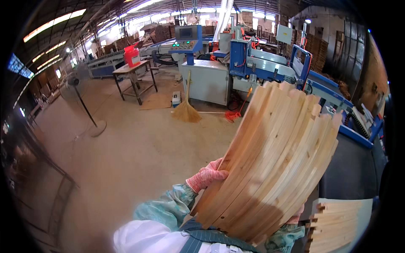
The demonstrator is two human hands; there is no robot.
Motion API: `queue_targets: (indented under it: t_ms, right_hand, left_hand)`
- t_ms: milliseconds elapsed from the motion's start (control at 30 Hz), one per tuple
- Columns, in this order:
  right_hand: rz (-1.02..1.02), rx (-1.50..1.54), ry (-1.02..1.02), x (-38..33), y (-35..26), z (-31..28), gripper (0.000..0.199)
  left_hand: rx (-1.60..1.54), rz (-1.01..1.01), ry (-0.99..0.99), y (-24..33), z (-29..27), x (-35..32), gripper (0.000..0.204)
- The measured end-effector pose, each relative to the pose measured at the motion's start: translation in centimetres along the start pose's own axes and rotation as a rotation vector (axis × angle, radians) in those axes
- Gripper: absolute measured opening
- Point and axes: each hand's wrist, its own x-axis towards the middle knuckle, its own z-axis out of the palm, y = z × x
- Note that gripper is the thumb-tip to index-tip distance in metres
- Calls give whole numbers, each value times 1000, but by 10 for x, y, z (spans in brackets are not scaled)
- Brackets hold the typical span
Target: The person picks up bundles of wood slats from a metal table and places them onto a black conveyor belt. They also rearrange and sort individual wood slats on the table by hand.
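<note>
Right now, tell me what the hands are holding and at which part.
Both hands carry a bundle of pale wooden slats at its lower end: the left hand grips its left edge, the right hand, mostly hidden, supports the lower right edge.

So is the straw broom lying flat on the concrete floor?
No, the straw broom stands upright, leaning against the white machine cabinet.

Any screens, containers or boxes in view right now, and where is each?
Control panel screen: top centre, blue console, small grey display.
Red container: on the wooden table, upper left, boxy, white lid.
Grey box: on the blue machine, upper right.
</note>
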Motion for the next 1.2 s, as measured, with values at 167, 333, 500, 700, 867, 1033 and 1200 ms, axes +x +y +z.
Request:
queue_targets:
  t_ms: [167, 333, 500, 700, 867, 1033, 1200]
  right_hand:
    - [39, 408, -143, 116, 15, 13, 44]
    - [11, 421, 33, 179, 47, 18, 51]
    - [179, 222, 305, 217, 109, -9, 56]
    - [510, -83, 568, 194, 95, -66, 44]
    - [659, 848, 1053, 229, 65, -109, 57]
    - [622, 944, 1089, 237, 134, -163, 57]
    - [902, 1014, 1168, 326, 206, -189, 50]
  left_hand:
    - [80, -93, 153, 11, -15, 92, 51]
    - [153, -123, 208, -14, -36, 174, 46]
    - [113, -197, -252, -46, -27, 398, 47]
    - [78, -539, -466, -120, 66, 553, 64]
    - [-245, -700, -893, -190, 177, 644, 76]
    - [-264, -484, -944, -258, 265, 711, 80]
    - [451, 337, -856, -315, 306, 801, 49]
